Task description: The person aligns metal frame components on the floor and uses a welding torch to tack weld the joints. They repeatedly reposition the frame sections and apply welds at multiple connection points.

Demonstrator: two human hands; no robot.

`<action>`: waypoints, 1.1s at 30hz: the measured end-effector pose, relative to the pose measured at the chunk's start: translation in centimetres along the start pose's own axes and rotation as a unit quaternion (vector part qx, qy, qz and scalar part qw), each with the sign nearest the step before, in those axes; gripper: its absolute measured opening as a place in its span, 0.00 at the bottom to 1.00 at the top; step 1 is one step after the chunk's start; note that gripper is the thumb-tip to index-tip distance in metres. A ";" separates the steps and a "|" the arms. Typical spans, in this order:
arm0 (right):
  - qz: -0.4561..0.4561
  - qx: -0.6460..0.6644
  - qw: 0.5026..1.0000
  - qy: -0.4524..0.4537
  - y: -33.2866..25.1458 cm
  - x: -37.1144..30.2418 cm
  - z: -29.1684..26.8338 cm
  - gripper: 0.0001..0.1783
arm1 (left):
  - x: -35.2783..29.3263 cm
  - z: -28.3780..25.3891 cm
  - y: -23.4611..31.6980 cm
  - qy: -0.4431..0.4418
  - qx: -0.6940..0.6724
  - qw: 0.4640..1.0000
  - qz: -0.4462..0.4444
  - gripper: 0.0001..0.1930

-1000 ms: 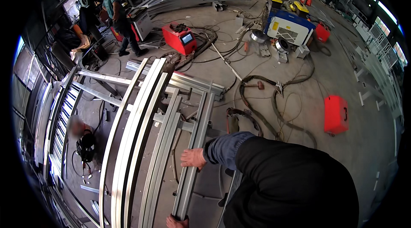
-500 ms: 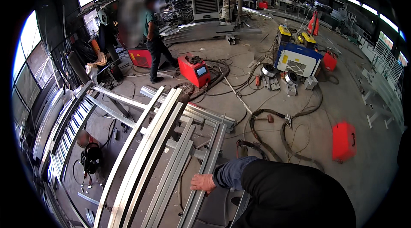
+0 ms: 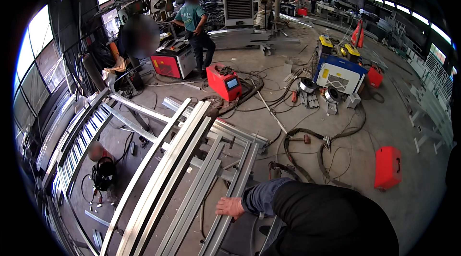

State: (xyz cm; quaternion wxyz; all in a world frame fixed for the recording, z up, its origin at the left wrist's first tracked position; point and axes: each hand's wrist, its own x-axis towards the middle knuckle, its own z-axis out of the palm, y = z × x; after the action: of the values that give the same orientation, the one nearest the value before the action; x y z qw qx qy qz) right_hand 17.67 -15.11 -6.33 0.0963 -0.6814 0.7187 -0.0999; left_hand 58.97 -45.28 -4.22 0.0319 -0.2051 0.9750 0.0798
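My right hand (image 3: 230, 207) comes in from the lower right, in a dark blue cuff under a black garment. It lies across a grey metal rail (image 3: 214, 240), fingers bent over its far-left edge; the thumb is hard to see. Left of this rail runs a pair of similar grey channels (image 3: 188, 208). Beyond them several long, bright metal tubes (image 3: 158, 186) lie side by side on the frame. A short crosspiece (image 3: 226, 173) joins the rail to its neighbours. My left hand is out of view.
A red machine with a screen (image 3: 224, 83) stands beyond the frame. Cables and hoses (image 3: 288, 146) wind over the floor. A red case (image 3: 388, 167) stands at right, a blue-and-white machine (image 3: 338, 74) farther back. A person in a green shirt (image 3: 193, 18) stands behind a red-and-white cabinet (image 3: 174, 60).
The view has shifted slightly, so the scene sits lower and farther right. The person in green has stepped back and turned behind the cabinet. My right hand stays on the rail.
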 end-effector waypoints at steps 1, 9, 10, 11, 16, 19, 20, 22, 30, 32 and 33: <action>-0.002 -0.006 1.000 0.007 0.2 -0.1 0.2 0.59 | 0.1 0.3 -0.1 -0.006 0.006 1.000 0.001 0.40; -0.007 -0.036 0.999 0.026 0.1 -0.3 0.4 0.60 | 0.3 0.0 0.0 -0.072 0.007 0.997 -0.022 0.44; -0.009 -0.036 0.999 0.026 0.1 -0.3 0.4 0.60 | 0.2 -0.1 0.0 -0.067 0.010 0.997 -0.021 0.44; -0.011 -0.036 0.999 0.027 0.0 -0.2 0.3 0.60 | 0.1 -0.2 -0.1 -0.062 0.013 0.998 -0.020 0.44; -0.018 -0.023 0.999 0.034 0.3 -0.2 0.6 0.60 | 0.4 -1.1 0.3 -0.109 0.000 0.993 -0.040 0.44; -0.015 -0.026 0.999 0.034 0.3 -0.4 0.6 0.60 | 0.6 -2.0 1.1 -0.093 -0.001 0.995 -0.031 0.43; -0.016 -0.022 0.999 0.033 0.4 -0.4 0.6 0.60 | 0.6 -2.0 1.0 -0.071 -0.004 0.997 -0.016 0.42; -0.015 -0.026 0.999 0.026 0.5 -0.4 0.5 0.61 | 0.5 -1.6 0.6 -0.054 -0.001 0.999 -0.006 0.41; -0.019 -0.047 0.998 0.031 0.4 -0.6 0.5 0.62 | 0.2 1.8 -2.2 -0.055 0.004 0.998 0.023 0.37; -0.018 -0.052 0.998 0.030 0.3 -0.5 0.4 0.61 | -0.2 3.4 -3.4 -0.016 0.013 0.999 0.048 0.39; -0.018 -0.054 0.998 0.036 0.2 -0.4 0.4 0.61 | -0.4 4.4 -4.4 0.006 0.020 0.998 0.062 0.41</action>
State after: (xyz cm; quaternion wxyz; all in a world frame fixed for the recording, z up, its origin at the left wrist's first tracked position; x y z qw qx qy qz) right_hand 17.61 -14.72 -6.79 0.0319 -0.6945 0.7135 -0.0871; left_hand 61.27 -48.32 -9.15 0.0251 -0.1436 0.9875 0.0604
